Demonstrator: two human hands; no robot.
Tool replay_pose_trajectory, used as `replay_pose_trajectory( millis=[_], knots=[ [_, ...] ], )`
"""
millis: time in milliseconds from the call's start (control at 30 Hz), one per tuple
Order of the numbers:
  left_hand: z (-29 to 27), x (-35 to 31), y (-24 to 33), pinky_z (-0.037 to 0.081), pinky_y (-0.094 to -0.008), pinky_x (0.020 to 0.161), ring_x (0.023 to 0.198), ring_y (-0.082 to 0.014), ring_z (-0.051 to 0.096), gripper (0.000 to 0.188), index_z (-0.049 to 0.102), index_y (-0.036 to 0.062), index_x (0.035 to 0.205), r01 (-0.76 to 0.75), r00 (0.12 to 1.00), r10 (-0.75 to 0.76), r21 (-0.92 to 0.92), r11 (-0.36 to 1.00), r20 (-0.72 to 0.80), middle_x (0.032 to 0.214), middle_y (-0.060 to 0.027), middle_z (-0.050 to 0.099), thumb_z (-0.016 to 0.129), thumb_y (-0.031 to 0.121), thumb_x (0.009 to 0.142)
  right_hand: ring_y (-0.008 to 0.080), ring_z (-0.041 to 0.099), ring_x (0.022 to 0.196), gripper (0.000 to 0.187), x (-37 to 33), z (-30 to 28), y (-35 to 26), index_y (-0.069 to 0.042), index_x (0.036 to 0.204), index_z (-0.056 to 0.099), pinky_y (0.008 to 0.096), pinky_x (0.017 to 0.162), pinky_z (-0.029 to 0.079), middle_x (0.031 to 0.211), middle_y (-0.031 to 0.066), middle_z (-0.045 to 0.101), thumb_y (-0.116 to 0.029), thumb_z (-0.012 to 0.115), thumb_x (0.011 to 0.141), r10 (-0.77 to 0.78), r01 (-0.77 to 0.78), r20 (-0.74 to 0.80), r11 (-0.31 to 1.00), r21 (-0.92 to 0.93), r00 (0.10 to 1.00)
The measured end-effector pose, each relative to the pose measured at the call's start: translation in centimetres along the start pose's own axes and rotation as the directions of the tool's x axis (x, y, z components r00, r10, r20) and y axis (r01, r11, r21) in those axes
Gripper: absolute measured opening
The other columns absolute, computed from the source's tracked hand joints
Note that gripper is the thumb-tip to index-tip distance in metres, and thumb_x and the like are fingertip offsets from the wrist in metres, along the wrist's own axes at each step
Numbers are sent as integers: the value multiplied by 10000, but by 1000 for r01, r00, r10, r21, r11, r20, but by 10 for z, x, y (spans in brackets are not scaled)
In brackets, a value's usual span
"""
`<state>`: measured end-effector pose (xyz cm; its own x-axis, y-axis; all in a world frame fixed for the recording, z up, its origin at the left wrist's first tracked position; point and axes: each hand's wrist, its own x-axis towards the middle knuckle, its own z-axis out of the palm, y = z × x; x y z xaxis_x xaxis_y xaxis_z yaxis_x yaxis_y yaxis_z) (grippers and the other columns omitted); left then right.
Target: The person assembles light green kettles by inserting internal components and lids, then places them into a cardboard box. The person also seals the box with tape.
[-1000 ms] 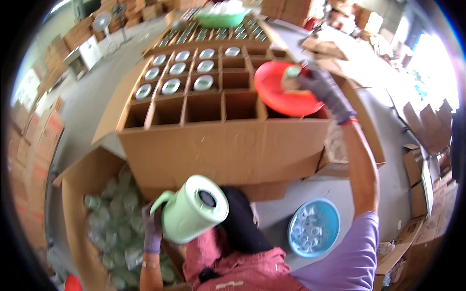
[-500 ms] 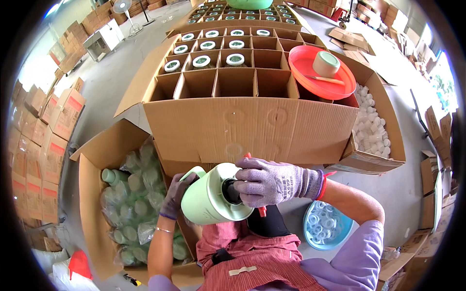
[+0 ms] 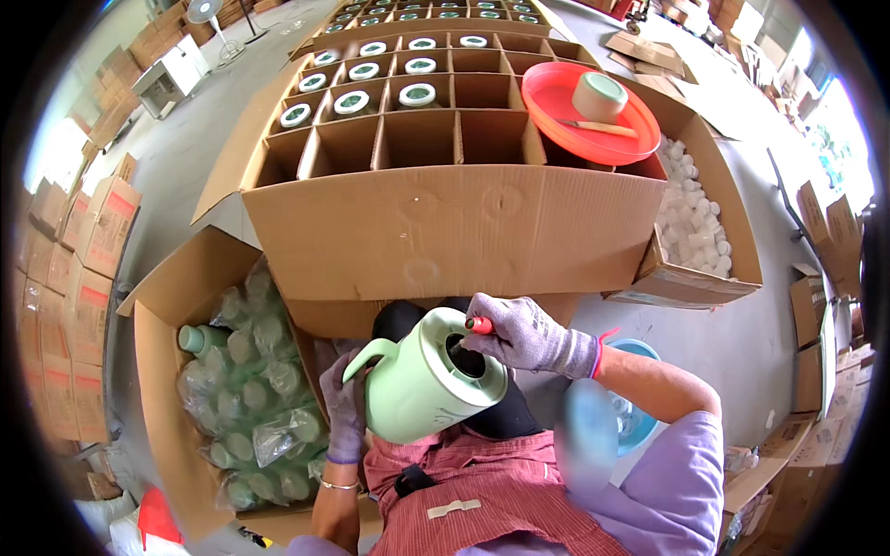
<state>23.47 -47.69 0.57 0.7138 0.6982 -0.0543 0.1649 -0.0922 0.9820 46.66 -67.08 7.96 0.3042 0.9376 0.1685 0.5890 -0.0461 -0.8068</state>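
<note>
A pale green thermos jug (image 3: 408,405) is tilted over my lap, its round dark opening facing up and to the right. My left hand (image 3: 345,408) is closed on the jug near its curved handle (image 3: 375,352), some fingers hidden behind it. In a grey-purple glove, my right hand (image 3: 524,335) grips a tool with a red end (image 3: 479,325) at the opening. The tool's working part is not clear. A blurred pale blue shape (image 3: 591,431) shows in front of my right sleeve.
An open carton (image 3: 445,218) with dividers holds several white-rimmed jugs. On it rests a red basin (image 3: 542,93) with a pale green cup (image 3: 600,97). White caps (image 3: 693,218) fill a side box. Bagged green parts (image 3: 250,394) lie at left; a blue tub (image 3: 640,347) at right.
My right hand has lifted and turned, uncovering more of the opening. The black piece seen there before no longer shows. The jug has shifted slightly right, and the blue blur has appeared.
</note>
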Motion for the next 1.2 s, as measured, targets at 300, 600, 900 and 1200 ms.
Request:
replay_pose_trajectory(
  millis=[300,600,900,1200],
  knots=[
    [48,-46,-12,481,-304,659,719,-124,610,276,691,-36,927,157,985,-164,-125,980,-48,771,-85,683,551,192,991,312,646,688,304,7,-41,-2,-64,1023,597,392,636,487,725,149,610,-324,686,893,64,-61,218,998,-21,974],
    [48,-82,7,549,-384,855,1013,-225,646,399,572,-14,1216,59,953,-143,-302,951,-265,1152,-137,653,525,304,978,337,659,686,262,31,-151,-48,-50,925,597,446,613,527,706,188,634,-309,611,882,-134,44,-103,792,-609,986],
    [39,-46,32,493,-445,914,1030,-329,604,790,384,67,1442,-499,687,5,468,730,726,1155,-221,565,727,249,754,341,671,814,213,71,-267,57,-88,963,639,440,718,531,827,141,681,-279,613,873,207,-292,-228,370,-882,951],
    [73,-37,25,486,-425,925,996,-315,610,828,357,60,1470,-46,780,-234,425,904,581,1164,-224,561,709,179,730,355,677,826,229,-111,-318,255,-91,942,698,453,756,539,860,197,694,-249,559,853,435,-625,-496,231,-746,752]
  ],
)
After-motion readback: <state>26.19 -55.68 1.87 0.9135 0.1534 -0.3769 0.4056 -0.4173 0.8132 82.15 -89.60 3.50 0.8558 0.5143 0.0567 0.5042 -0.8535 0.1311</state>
